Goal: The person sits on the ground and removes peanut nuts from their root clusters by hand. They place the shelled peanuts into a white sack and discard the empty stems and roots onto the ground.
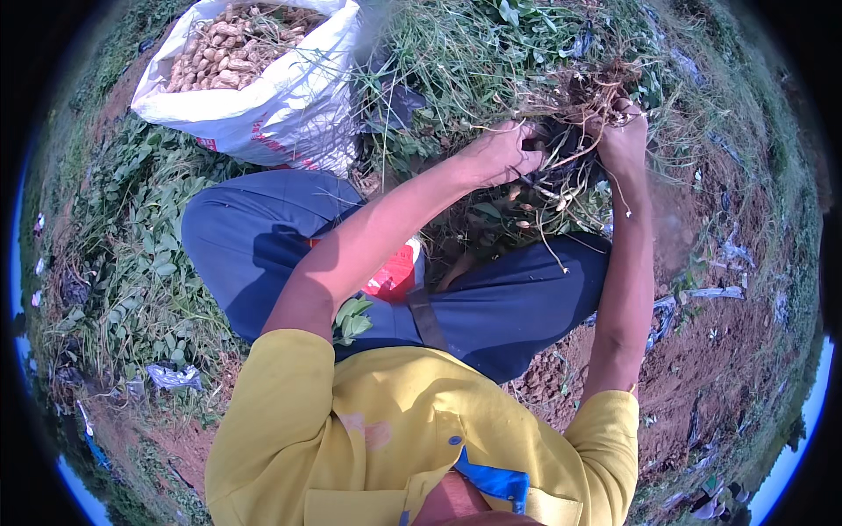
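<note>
A tangle of uprooted peanut plants (582, 108), with brown roots, pale stems and dark shreds, is held over the ground beyond my legs. My right hand (621, 141) grips it from the right side. Against its left side, my left hand (503, 154) has its thumb and fingers curled; whatever lies between them is hidden. A few light pods (523, 223) hang or lie below the tangle, among leaves. To the left of my left hand stands a white woven sack (289, 115) with red print, its mouth rolled open and full of peanuts in the shell (227, 52).
Cut green plants (151, 243) lie to the left, and grass and leaves (454, 59) beyond the hands. Reddish soil (717, 368) with plastic film scraps (714, 292) lies right. A red and white thing (391, 273) sits between my legs (263, 223).
</note>
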